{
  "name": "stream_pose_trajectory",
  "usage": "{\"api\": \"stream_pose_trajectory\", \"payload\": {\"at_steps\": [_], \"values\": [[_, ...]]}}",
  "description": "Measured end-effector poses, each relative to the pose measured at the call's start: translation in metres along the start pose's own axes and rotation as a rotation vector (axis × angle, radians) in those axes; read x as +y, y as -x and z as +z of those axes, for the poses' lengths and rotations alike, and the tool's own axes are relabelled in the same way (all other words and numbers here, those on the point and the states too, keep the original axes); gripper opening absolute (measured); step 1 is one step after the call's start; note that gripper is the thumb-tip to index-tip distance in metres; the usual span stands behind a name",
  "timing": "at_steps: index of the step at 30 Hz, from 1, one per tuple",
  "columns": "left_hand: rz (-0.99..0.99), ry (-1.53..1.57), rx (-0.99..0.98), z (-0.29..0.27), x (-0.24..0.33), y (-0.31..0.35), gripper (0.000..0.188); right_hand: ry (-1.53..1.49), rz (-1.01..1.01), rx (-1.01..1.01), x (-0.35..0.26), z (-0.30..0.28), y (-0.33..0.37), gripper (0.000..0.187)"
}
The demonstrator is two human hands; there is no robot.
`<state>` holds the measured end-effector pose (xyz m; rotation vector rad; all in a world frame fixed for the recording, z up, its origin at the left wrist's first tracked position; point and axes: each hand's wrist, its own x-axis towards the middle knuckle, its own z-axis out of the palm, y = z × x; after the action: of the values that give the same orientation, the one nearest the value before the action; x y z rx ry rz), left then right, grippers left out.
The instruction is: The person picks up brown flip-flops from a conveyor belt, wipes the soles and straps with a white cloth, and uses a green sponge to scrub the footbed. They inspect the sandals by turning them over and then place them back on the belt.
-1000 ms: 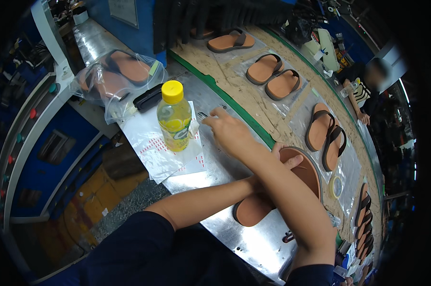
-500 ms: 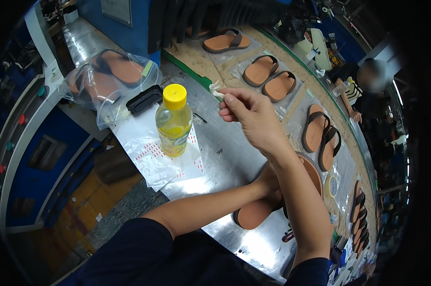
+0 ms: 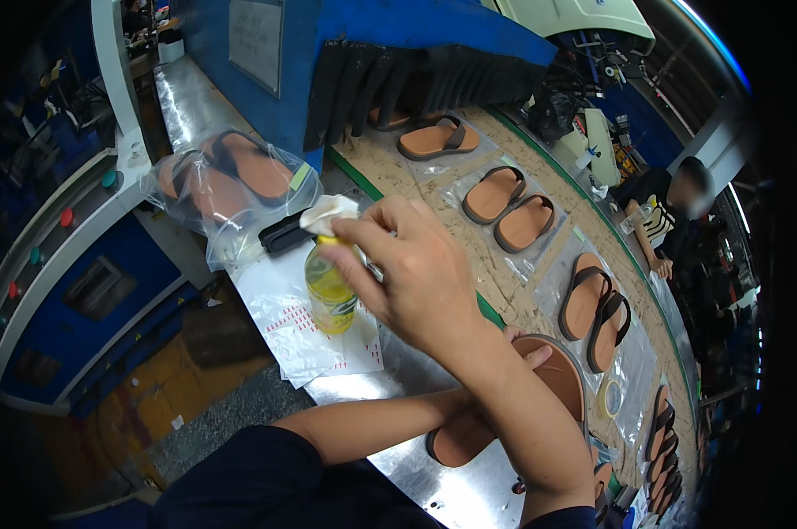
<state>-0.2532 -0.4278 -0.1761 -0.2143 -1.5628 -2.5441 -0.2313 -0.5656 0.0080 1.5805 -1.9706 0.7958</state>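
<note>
My right hand (image 3: 407,269) is closed on a crumpled white cloth (image 3: 329,214), held at the top of a clear bottle (image 3: 330,304) of yellow-green liquid. Cloth and fingers cover most of the bottle's yellow cap; whether they press on it I cannot tell. Crossing beneath my right forearm, my left hand (image 3: 536,355) grips a brown-soled sandal (image 3: 559,383), thumb on its footbed. Much of that hand is hidden by the forearm. Another brown sole (image 3: 463,441) shows below my left wrist, on the metal table (image 3: 398,463).
Sandal pairs (image 3: 508,212) lie on plastic bags along a conveyor belt (image 3: 434,198) with green edges. Left of the bottle are bagged sandals (image 3: 248,172) and a black case (image 3: 285,234). A tape roll (image 3: 609,398) lies at right. Across the belt sits another person (image 3: 658,216).
My right hand has moved left and down, bringing the cloth to the bottle's top. My left hand still has the sandal, now showing more from under my forearm. The whole view has shifted.
</note>
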Motion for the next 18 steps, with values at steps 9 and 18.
{"api": "stream_pose_trajectory", "payload": {"at_steps": [9,18], "values": [[-0.16,0.089,0.044,0.004,0.037,0.006,0.063,-0.178,-0.009,0.057,0.021,0.015,0.02,0.027],[0.036,0.485,-0.06,0.002,0.061,0.013,0.048,-1.133,1.112,0.643,0.098,-0.026,0.031,0.027]]}}
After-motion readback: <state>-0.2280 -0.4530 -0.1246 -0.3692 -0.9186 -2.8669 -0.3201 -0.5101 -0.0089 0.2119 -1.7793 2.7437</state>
